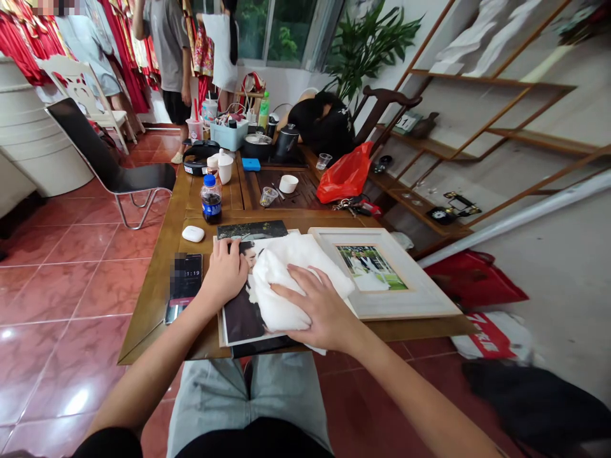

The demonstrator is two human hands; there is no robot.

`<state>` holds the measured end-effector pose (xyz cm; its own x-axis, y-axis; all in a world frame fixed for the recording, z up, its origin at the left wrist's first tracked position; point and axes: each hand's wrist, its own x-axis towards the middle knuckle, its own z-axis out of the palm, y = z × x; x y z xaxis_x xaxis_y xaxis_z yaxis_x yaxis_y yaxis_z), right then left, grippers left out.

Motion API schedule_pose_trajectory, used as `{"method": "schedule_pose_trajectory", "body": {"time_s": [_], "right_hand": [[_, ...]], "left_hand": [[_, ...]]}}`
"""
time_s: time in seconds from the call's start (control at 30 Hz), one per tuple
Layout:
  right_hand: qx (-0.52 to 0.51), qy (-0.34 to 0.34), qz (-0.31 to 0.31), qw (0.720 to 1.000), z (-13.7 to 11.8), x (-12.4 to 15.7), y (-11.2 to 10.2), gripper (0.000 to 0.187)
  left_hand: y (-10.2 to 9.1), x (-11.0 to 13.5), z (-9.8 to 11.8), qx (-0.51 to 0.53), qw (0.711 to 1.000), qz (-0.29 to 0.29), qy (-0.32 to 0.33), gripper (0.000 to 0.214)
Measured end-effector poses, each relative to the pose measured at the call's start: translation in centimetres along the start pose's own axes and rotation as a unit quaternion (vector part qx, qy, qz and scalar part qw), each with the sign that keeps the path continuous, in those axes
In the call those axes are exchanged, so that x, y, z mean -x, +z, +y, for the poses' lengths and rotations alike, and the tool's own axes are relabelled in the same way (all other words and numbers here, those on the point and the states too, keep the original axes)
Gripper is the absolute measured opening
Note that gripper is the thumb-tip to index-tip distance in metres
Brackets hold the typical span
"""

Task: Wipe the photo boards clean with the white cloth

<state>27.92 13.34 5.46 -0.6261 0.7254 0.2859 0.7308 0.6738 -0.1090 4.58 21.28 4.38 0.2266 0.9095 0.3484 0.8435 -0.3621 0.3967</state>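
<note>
A white cloth [286,267] lies bunched over a large photo print [241,318] at the table's near edge. My right hand [317,305] grips the cloth from the right, fingers spread across its folds and pressing it onto the print. On the print's left side, my left hand [226,270] holds the edge with bent fingers, its thumb beside the pictured face. The cloth covers much of the print. Beneath it show other dark panels [252,229]. To the right lies a wide pale picture frame [424,299] with a wedding photo [370,267] inside.
A phone [186,286], white earbud case [193,234] and cola bottle [210,200] stand left. Further back are a paper cup [288,184], red plastic bag [346,175] and kettle [287,141]. A black chair [109,159] and shelves [443,146] flank the table; several people are beyond.
</note>
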Motion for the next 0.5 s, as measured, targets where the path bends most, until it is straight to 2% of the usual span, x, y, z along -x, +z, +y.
{"method": "schedule_pose_trajectory", "body": {"time_s": [0.23, 0.5], "right_hand": [[-0.004, -0.002, -0.013, 1.000, 0.2, 0.6, -0.3, 0.078], [0.009, 0.074, -0.044, 0.996, 3.3, -1.7, -0.5, 0.075]], "left_hand": [[0.1, 0.0, -0.3, 0.005, 1.000, -0.001, 0.015, 0.040], [0.0, -0.1, -0.3, 0.003, 1.000, -0.010, 0.016, 0.041]]}}
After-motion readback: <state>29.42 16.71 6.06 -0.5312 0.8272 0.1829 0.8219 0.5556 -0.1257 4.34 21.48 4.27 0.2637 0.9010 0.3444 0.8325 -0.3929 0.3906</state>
